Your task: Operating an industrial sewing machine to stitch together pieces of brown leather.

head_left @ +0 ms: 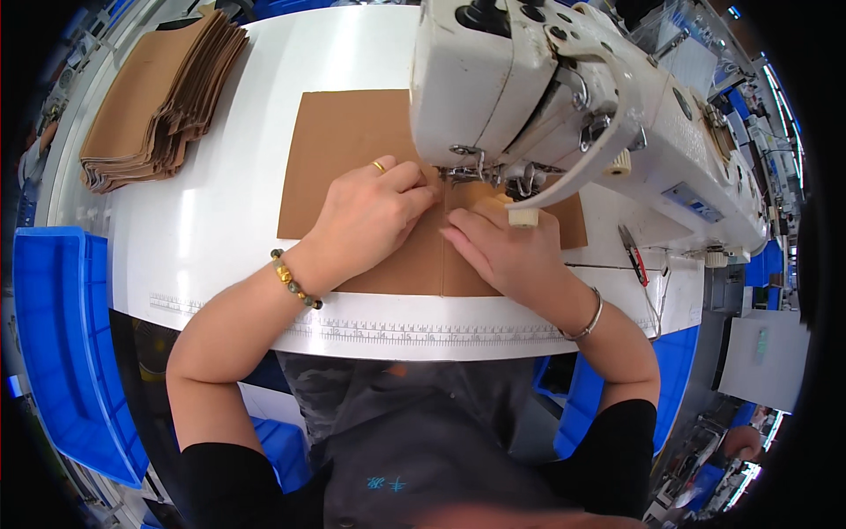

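Observation:
A brown sheet of fabric or leather (344,123) lies flat on the white table under the head of a white sewing machine (476,97). A straight seam line runs down its middle toward me. My left hand (370,212) rests on the sheet just left of the needle area, its fingers curled and pinching the material at the seam. To the right of the seam, my right hand (507,238) lies on the sheet with thumb and forefinger stretched toward the line; its other fingers are partly hidden by the machine's parts. The presser foot (458,175) sits between both hands.
A thick stack of brown pieces (150,97) stands at the far left of the table. Red-handled thread snips (633,256) lie at the right. A printed ruler (397,333) follows the near edge. A blue bin (66,344) stands to the left.

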`<state>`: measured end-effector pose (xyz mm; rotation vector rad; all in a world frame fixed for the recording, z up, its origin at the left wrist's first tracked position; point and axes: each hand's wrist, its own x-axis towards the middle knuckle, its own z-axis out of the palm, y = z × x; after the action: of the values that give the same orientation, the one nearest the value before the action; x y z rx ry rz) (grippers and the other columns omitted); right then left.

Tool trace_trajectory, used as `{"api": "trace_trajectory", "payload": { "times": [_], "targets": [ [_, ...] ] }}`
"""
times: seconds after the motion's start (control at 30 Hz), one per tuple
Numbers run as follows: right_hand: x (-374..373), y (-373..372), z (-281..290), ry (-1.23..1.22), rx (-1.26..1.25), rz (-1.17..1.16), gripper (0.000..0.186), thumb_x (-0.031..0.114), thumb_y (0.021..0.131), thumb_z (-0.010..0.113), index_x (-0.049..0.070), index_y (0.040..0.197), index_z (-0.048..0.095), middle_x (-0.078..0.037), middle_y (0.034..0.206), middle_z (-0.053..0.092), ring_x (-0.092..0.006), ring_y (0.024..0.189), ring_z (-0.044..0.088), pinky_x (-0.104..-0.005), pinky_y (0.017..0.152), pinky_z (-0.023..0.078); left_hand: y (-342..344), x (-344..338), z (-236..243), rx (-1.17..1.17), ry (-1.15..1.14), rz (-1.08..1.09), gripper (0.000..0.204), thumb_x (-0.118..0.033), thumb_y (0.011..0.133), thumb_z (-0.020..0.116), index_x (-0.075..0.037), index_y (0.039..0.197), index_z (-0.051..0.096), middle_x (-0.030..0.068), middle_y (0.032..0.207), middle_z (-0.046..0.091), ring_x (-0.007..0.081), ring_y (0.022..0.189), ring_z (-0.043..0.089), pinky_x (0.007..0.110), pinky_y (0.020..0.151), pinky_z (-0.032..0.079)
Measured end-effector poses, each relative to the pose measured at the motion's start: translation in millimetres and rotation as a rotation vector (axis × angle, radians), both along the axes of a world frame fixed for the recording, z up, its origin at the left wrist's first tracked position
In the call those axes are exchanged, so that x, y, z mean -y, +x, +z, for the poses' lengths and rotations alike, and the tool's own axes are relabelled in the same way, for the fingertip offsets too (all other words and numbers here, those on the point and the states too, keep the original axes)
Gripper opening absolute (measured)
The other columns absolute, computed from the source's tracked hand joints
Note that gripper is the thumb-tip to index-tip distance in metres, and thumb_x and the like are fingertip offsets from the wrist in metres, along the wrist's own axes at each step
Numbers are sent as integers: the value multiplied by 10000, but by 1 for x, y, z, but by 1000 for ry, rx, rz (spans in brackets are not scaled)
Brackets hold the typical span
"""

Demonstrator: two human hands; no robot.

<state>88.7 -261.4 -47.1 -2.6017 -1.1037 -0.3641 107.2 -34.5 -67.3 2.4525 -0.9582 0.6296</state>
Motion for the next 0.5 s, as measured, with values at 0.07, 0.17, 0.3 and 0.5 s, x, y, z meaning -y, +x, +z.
{"api": "trace_trajectory", "payload": {
  "times": [0.07,0.17,0.3,0.5],
  "targets": [
    [5,-4,4,-124,-33,-32,414,349,859,795,90,1170,708,-48,1113,739,-229,885,731,-330,694,586,2,-5,-1,17,30,14,141,-110,791,722,-124,923,769,-9,903,638,197,824,624,332,682,558],
    [11,-6,-2,-105,-88,-14,685,457,816,783,61,1353,628,-92,1374,633,-285,1222,640,-360,871,583,2,-7,1,34,28,36,143,-113,803,693,-124,921,774,-11,894,640,192,827,623,330,692,553],
    [10,-4,-5,-129,-105,-38,779,456,813,780,41,1436,566,-114,1433,589,-306,1364,535,-385,971,552,5,-11,2,58,60,48,157,-118,819,659,-125,921,777,-12,892,640,185,845,624,325,724,547],
    [11,0,-10,-80,-73,-30,767,446,820,780,30,1429,569,-139,1417,595,-330,1329,550,-418,1041,495,2,-15,7,31,152,119,202,-114,816,636,-84,981,749,11,995,678,202,947,646,341,875,535]
  ]
}}
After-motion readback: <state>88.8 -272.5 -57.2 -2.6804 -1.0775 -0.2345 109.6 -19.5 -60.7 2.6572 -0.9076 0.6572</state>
